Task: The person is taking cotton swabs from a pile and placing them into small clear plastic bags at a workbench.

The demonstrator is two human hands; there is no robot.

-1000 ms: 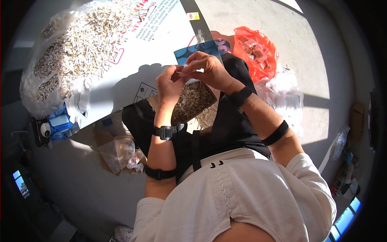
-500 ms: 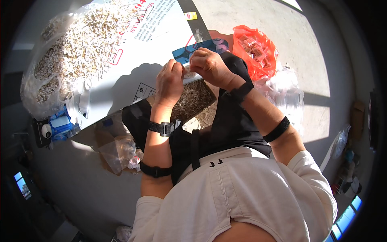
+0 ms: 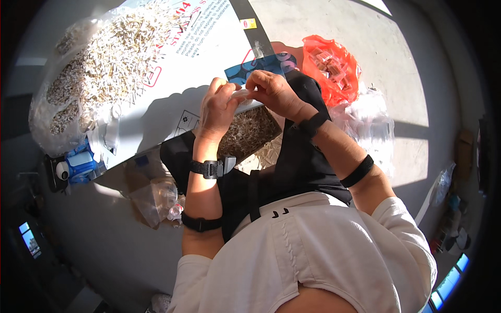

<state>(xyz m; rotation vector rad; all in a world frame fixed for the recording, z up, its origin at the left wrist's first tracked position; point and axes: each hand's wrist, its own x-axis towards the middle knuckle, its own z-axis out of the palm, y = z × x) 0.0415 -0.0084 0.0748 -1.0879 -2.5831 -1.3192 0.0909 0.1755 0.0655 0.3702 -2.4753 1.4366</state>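
Note:
At the table's near edge, a small clear plastic piece [image 3: 243, 96], apparently a little bag, is stretched between my two hands. My left hand [image 3: 215, 110] pinches its left end with fingers curled. From the other side my right hand [image 3: 273, 93] grips it between thumb and fingers. Whether anything lies inside it I cannot make out. Just below the hands, between my knees, a box [image 3: 276, 122] holds many small pale stick-like pieces. More of these pieces form a large pile [image 3: 117, 49] on the table, partly in a clear plastic bag [image 3: 43, 112].
The table [image 3: 156, 125] has a printed white-blue sheet over it, with a blue patterned strip [image 3: 250, 68] at its edge. To the right on the floor stand a red plastic bag [image 3: 309, 65] of small packets and clear bags [image 3: 368, 125]. A blue-and-white bottle [image 3: 81, 166] is at left.
My hands have moved slightly apart and down, and the clear plastic between them shows more. My left wrist has turned a little.

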